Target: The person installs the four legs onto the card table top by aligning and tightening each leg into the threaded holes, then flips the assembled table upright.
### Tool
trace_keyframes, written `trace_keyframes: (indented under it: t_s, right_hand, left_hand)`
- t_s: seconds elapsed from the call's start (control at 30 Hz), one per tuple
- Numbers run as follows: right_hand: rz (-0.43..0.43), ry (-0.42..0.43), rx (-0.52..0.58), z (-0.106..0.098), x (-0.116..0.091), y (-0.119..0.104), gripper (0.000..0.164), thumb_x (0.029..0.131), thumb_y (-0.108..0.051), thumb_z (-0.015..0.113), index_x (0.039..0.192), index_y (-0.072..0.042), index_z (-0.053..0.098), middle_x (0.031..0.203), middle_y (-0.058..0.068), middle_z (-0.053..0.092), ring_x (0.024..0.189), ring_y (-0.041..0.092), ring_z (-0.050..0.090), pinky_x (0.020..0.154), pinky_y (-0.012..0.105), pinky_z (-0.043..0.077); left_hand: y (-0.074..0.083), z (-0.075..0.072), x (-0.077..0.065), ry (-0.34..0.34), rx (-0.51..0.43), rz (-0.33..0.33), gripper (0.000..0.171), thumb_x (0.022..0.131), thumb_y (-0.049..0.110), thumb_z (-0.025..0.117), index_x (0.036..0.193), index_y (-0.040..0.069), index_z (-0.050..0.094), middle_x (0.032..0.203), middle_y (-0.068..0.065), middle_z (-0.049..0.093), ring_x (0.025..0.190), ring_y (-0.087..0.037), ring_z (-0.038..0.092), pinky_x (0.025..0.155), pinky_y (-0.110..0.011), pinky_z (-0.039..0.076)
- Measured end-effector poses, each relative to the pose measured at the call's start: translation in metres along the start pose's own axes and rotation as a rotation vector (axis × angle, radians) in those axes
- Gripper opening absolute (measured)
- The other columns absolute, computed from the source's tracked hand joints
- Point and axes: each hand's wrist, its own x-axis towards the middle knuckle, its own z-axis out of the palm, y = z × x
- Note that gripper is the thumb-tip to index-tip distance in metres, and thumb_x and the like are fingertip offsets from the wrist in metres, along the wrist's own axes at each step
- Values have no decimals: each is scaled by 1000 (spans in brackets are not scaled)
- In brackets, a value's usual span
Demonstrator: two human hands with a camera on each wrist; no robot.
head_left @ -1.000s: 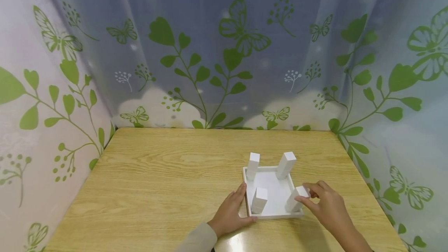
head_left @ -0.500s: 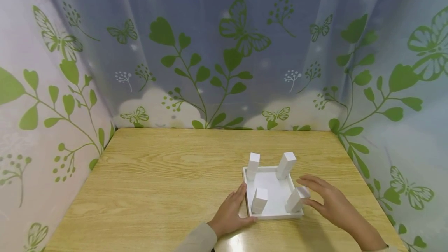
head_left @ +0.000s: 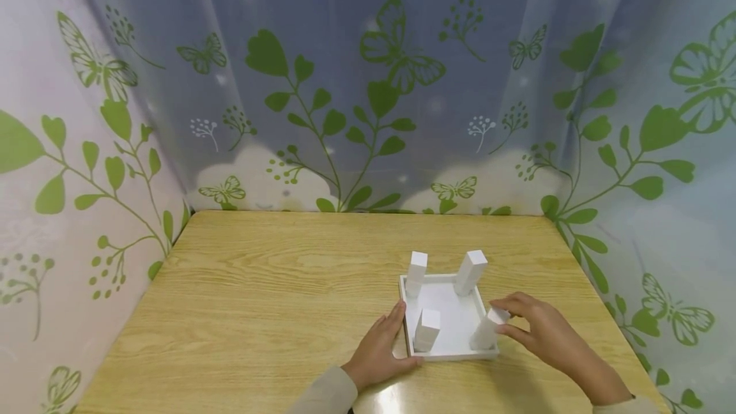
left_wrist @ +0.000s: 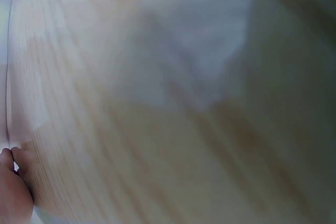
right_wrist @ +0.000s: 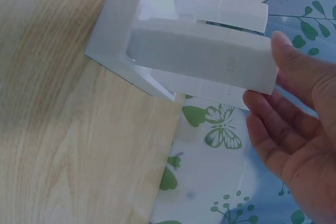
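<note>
A shallow white square tray [head_left: 457,356] lies on the table, with an upright white post at each corner. My left hand [head_left: 379,349] rests against the tray's left side, its fingers along the wall and the thumb at the front left corner. With thumb and fingertips, my right hand [head_left: 546,336] pinches the top of the near right post [head_left: 483,334]. That same post [right_wrist: 205,56] fills the middle of the right wrist view, its foot inside the tray wall. In the left wrist view, only part of my left hand [left_wrist: 13,195] shows at the lower left edge.
Other posts stand at the near left [head_left: 427,331], far left [head_left: 416,275] and far right [head_left: 470,272] corners. The wooden table [head_left: 259,312] extends far to the left. A patterned curtain [head_left: 345,114] surrounds its back and sides.
My right hand loosened and opened its fingers around the near right post, shifting slightly right, then closed on its top again. The left hand and the tray have stayed in place.
</note>
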Motion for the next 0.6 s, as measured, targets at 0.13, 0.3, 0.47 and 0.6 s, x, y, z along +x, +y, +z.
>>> trace_keyframes:
  t_s: [0.13, 0.3, 0.47, 0.6]
  right_hand:
    - [105, 71, -25, 5, -2, -3, 37, 74, -25, 81, 104, -7, 70, 91, -8, 65, 79, 11, 62, 60, 26, 53]
    - [193, 162, -77, 15, -2, -9, 38, 72, -34, 82, 92, -7, 65, 85, -3, 64, 75, 18, 63, 58, 31, 53]
    - [252, 193, -85, 21, -1, -12, 37, 73, -34, 83, 87, -7, 61, 83, 2, 63, 72, 17, 61, 55, 32, 51]
    - [237, 227, -96, 25, -1, -12, 36, 71, -32, 84, 85, -9, 60, 81, 0, 62, 71, 16, 61, 53, 30, 49]
  left_hand:
    - [0, 0, 0, 1, 6, 4, 106, 81, 64, 62, 153, 4, 13, 159, -9, 17, 143, -22, 26, 118, -45, 21]
    - [0, 0, 0, 3, 10, 9, 106, 82, 64, 62, 153, 4, 13, 159, -9, 17, 143, -22, 26, 118, -45, 21]
    - [-2, 2, 1, 6, 7, 10, 106, 81, 66, 60, 153, 4, 13, 159, -8, 17, 144, -21, 26, 118, -45, 21]
    - [-3, 3, 0, 12, 11, 11, 107, 81, 67, 60, 153, 4, 13, 159, -8, 18, 143, -21, 26, 118, -45, 21]
